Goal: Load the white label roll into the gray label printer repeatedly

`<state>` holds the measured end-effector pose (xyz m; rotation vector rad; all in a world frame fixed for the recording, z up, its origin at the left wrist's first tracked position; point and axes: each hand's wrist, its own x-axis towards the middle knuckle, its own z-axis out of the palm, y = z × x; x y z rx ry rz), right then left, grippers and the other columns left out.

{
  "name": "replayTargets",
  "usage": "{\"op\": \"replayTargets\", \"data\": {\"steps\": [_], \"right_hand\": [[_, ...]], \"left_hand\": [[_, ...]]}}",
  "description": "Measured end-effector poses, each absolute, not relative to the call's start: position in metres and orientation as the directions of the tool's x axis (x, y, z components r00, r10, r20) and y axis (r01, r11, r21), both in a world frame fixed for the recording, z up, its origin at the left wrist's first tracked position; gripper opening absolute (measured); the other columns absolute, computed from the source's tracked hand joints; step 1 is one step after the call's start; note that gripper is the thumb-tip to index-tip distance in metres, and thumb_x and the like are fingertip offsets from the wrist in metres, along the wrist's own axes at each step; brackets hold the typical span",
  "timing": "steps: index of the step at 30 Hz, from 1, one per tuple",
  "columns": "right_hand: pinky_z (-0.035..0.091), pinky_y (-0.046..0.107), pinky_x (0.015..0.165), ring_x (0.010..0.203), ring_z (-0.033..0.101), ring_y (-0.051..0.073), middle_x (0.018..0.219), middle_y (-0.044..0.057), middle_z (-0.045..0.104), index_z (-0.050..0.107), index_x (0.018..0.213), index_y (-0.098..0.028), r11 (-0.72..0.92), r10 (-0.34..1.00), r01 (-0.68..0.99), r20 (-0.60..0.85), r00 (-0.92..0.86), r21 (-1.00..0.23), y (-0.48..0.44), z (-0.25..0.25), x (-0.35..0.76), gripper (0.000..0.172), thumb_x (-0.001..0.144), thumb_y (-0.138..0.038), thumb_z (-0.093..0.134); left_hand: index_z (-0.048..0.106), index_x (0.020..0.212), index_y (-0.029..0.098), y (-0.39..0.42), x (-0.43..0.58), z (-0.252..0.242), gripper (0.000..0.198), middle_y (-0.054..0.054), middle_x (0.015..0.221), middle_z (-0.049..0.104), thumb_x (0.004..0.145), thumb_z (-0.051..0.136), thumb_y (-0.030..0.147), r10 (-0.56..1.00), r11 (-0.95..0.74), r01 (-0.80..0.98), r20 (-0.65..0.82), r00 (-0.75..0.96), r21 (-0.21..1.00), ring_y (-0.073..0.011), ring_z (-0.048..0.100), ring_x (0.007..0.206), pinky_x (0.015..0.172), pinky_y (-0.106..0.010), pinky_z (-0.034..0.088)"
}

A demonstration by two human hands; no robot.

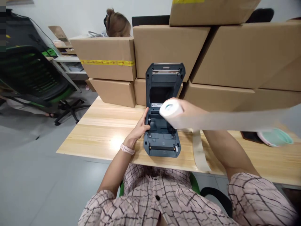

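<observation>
A dark grey label printer [162, 141] stands on the wooden table with its lid [164, 89] raised and its inside showing. My left hand [139, 129] grips the printer's left side, thumb over the rim and a finger along the edge. Above the printer's right side, my right hand [191, 108] is closed around a white label roll [169, 108]; the fingers are partly hidden behind it. A loose strip of the roll's paper [225, 121] trails far to the right, blurred by motion. Another length of pale strip [199, 150] lies down over the table's front edge.
Stacked cardboard boxes [164, 47] rise behind the printer. On the right of the table [87, 131] lie a dark flat item [249, 137] and a mint-green and pink object [276, 137]. Past the boxes a person's head [117, 23] shows. An office chair [35, 72] stands left.
</observation>
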<state>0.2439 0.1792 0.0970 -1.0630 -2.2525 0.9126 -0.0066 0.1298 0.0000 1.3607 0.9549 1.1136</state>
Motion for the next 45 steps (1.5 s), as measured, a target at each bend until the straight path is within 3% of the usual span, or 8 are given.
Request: {"op": "replayTargets", "data": {"steps": [3,6,13,21,35,40,42,45], "right_hand": [[0.056,0.04,0.078,0.095,0.072,0.031,0.114,0.01,0.076,0.063,0.122,-0.023,0.618,0.667,0.606,-0.075,-0.741,-0.5,0.175,0.108,0.21,0.067,0.065,-0.05,0.084],[0.054,0.042,0.08,0.101,0.071,0.035,0.116,0.014,0.074,0.06,0.124,-0.019,0.694,0.61,0.663,-0.261,-0.748,-0.279,0.177,0.105,0.186,0.065,0.072,-0.053,0.078],[0.053,0.045,0.091,0.114,0.068,0.037,0.128,0.017,0.07,0.058,0.133,-0.017,0.699,0.6,0.664,-0.286,-0.747,-0.265,0.178,0.087,0.183,0.064,0.084,-0.057,0.069],[0.039,0.053,0.121,0.149,0.044,0.03,0.16,0.01,0.049,0.056,0.148,-0.024,0.824,0.449,0.413,0.004,-0.893,-0.387,0.096,0.083,0.228,0.052,0.104,-0.051,0.049],[0.039,0.058,0.124,0.158,0.029,0.033,0.167,0.012,0.037,0.045,0.154,-0.016,0.776,0.628,0.583,0.195,-0.754,-0.242,0.033,0.031,0.214,0.074,0.096,-0.059,0.059],[0.051,0.053,0.115,0.143,0.054,0.028,0.154,0.003,0.057,0.058,0.145,-0.033,0.81,0.533,0.381,0.29,-0.795,-0.445,0.051,0.068,0.244,0.054,0.095,-0.056,0.063],[0.053,0.05,0.114,0.134,0.062,0.023,0.145,0.0,0.065,0.062,0.138,-0.038,0.783,0.602,0.361,0.473,-0.643,-0.507,0.076,0.091,0.259,0.039,0.1,-0.045,0.061],[0.046,0.056,0.119,0.138,0.059,0.025,0.145,0.004,0.064,0.06,0.14,-0.031,0.703,0.687,0.45,0.691,-0.226,-0.551,0.132,0.117,0.27,0.042,0.102,-0.048,0.058]], "left_hand": [[0.017,0.166,0.024,0.131,-0.006,-0.002,0.118,-0.001,0.174,0.022,0.057,0.059,0.01,0.964,-0.041,-0.124,0.071,0.256,0.991,-0.0314,0.019,0.161,0.132,-0.046,0.019],[0.016,0.166,0.026,0.132,-0.006,-0.002,0.12,-0.002,0.172,0.028,0.055,0.059,0.011,0.962,-0.003,-0.171,0.05,0.269,0.985,-0.0335,0.027,0.158,0.131,-0.051,0.023],[0.018,0.166,0.023,0.129,-0.005,0.004,0.12,-0.006,0.17,0.032,0.054,0.06,0.011,0.971,0.037,-0.167,0.004,0.24,0.985,-0.037,0.03,0.156,0.129,-0.053,0.027],[0.031,0.162,0.022,0.127,-0.003,0.003,0.111,-0.004,0.169,0.035,0.055,0.058,0.008,0.97,-0.042,-0.208,0.09,0.228,0.977,-0.0296,0.029,0.158,0.133,-0.043,0.018],[0.037,0.158,0.019,0.127,-0.005,0.005,0.097,-0.008,0.168,0.036,0.066,0.069,0.018,0.975,-0.088,-0.153,0.117,0.19,0.984,-0.0311,0.026,0.159,0.132,-0.045,0.015],[0.026,0.163,0.02,0.111,0.001,0.011,0.103,-0.008,0.172,0.028,0.073,0.075,0.026,0.979,-0.063,-0.118,0.085,0.185,0.991,-0.0315,0.024,0.16,0.132,-0.046,0.018],[0.02,0.165,0.023,0.092,0.004,0.014,0.105,-0.007,0.173,0.024,0.076,0.077,0.03,0.983,-0.018,-0.115,0.039,0.18,0.993,-0.0324,0.024,0.159,0.131,-0.047,0.023],[0.009,0.167,0.027,0.054,0.01,0.015,0.11,-0.008,0.173,0.024,0.081,0.078,0.036,0.987,0.042,-0.107,-0.025,0.156,0.993,-0.0336,0.027,0.159,0.128,-0.048,0.031]]}}
